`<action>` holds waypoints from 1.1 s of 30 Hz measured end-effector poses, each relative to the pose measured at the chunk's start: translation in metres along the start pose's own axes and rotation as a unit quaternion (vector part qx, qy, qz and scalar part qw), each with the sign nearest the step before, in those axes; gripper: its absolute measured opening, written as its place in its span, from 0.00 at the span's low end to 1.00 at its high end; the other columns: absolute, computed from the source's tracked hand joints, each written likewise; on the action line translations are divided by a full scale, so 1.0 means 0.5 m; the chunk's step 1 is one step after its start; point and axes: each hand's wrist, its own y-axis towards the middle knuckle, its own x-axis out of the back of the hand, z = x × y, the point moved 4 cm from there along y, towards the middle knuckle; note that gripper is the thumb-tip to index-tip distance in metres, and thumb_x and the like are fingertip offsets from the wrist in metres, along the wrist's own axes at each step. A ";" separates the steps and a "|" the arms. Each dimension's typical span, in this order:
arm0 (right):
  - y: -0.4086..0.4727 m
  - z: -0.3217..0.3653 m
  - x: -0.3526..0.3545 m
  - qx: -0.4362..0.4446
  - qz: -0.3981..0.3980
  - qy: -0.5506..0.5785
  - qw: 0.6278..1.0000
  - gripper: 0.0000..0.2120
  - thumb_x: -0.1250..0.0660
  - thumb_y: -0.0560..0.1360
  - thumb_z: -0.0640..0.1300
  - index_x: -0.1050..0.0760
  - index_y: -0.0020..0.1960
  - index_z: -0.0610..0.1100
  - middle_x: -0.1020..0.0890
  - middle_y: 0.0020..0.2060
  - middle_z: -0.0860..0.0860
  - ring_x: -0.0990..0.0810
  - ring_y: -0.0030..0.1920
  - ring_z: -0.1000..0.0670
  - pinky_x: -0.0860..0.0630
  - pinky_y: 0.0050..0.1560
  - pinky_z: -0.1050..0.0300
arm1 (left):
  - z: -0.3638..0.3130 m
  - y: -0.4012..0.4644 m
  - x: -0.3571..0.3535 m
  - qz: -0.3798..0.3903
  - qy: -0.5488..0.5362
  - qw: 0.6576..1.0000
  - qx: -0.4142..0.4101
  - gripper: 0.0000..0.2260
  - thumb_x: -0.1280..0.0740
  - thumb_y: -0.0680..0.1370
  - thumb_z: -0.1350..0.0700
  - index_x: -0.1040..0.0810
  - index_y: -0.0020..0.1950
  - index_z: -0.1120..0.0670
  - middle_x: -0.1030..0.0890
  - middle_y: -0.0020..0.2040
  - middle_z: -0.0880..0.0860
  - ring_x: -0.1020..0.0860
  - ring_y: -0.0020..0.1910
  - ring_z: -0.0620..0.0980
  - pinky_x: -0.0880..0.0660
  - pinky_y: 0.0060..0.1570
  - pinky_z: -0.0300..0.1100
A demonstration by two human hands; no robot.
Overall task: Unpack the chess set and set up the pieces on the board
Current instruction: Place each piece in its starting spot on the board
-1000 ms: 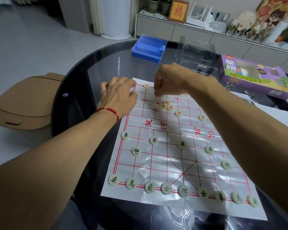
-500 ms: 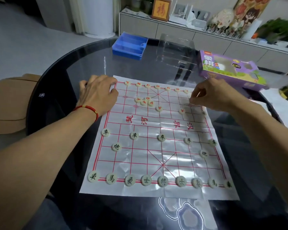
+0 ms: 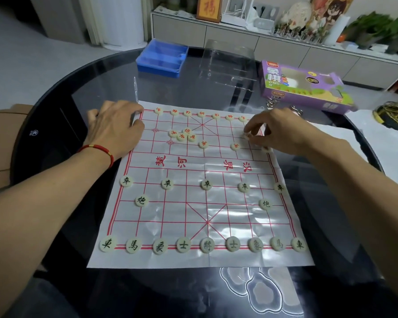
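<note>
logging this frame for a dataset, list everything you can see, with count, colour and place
white paper xiangqi board with red grid: one, centre of table
pale round pieces with black characters: sixteen, near half, in three rows
pale round pieces with red characters: seven along far row, loose cluster left of centre, a few more to its right
round dark glass table: one, under everything
blue plastic tray: one, far left of table
clear plastic cover: one, far centre
purple cardboard box: one, far right
left hand: rests on board's far left corner, red cord on wrist
right hand: pinches a pale piece at board's far right
</note>
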 end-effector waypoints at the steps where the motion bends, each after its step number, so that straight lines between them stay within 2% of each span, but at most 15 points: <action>1: 0.002 -0.002 -0.001 -0.001 0.002 -0.004 1.000 0.13 0.28 0.77 0.42 0.18 0.61 0.48 0.16 0.52 0.51 0.19 0.42 0.52 0.20 0.46 0.58 | 0.000 -0.001 0.000 0.000 0.001 1.000 0.000 0.13 0.40 0.81 0.53 0.23 0.65 0.49 0.23 0.66 0.52 0.31 0.67 0.57 0.41 0.67 0.58; 5: 0.005 -0.002 0.000 -0.005 0.006 -0.006 1.000 0.12 0.27 0.76 0.42 0.18 0.60 0.47 0.15 0.51 0.49 0.19 0.43 0.50 0.19 0.48 0.56 | 0.001 0.000 0.001 0.002 0.004 1.000 0.001 0.14 0.40 0.82 0.52 0.23 0.66 0.49 0.23 0.67 0.52 0.32 0.68 0.57 0.42 0.67 0.59; 11: 0.006 -0.002 -0.001 -0.011 0.008 0.000 1.000 0.13 0.27 0.76 0.44 0.18 0.60 0.46 0.16 0.51 0.49 0.19 0.43 0.50 0.22 0.46 0.59 | 0.000 -0.001 0.000 0.002 0.006 1.000 0.002 0.14 0.40 0.82 0.52 0.24 0.67 0.49 0.24 0.67 0.52 0.32 0.68 0.57 0.42 0.68 0.59; 18: 0.006 -0.002 0.000 -0.011 0.011 0.004 1.000 0.12 0.27 0.76 0.44 0.18 0.60 0.46 0.16 0.51 0.49 0.19 0.44 0.49 0.18 0.49 0.55 | -0.001 -0.001 0.000 0.001 0.006 1.000 0.004 0.14 0.40 0.82 0.52 0.23 0.66 0.49 0.23 0.67 0.52 0.31 0.68 0.57 0.42 0.68 0.59; 23: 0.003 0.004 0.003 -0.011 0.011 0.000 1.000 0.13 0.26 0.76 0.44 0.18 0.59 0.46 0.15 0.51 0.49 0.19 0.44 0.49 0.19 0.49 0.56 | 0.003 0.001 0.000 0.003 0.006 1.000 -0.001 0.14 0.40 0.82 0.52 0.23 0.65 0.48 0.23 0.67 0.52 0.32 0.68 0.57 0.42 0.68 0.59; 27: 0.002 0.009 0.008 -0.014 0.016 -0.014 1.000 0.15 0.26 0.76 0.45 0.20 0.62 0.46 0.16 0.50 0.50 0.20 0.43 0.50 0.25 0.43 0.62 | 0.005 0.001 -0.002 0.003 0.003 1.000 -0.003 0.14 0.40 0.82 0.52 0.24 0.66 0.48 0.24 0.67 0.51 0.32 0.68 0.56 0.42 0.68 0.58; 30: 0.002 0.033 0.033 0.000 -0.037 -0.014 0.999 0.16 0.27 0.76 0.46 0.20 0.63 0.44 0.15 0.51 0.47 0.20 0.42 0.50 0.24 0.44 0.61 | 0.004 0.002 -0.002 0.004 0.006 1.000 0.002 0.14 0.40 0.82 0.52 0.24 0.66 0.48 0.24 0.67 0.51 0.32 0.69 0.57 0.43 0.68 0.58; 33: 0.011 0.096 0.038 0.050 -0.063 0.000 0.997 0.13 0.28 0.77 0.43 0.19 0.61 0.43 0.15 0.52 0.47 0.22 0.43 0.55 0.29 0.43 0.70 | 0.004 0.002 -0.002 0.003 0.005 1.000 0.000 0.14 0.40 0.82 0.52 0.24 0.65 0.48 0.24 0.67 0.51 0.32 0.68 0.56 0.42 0.68 0.58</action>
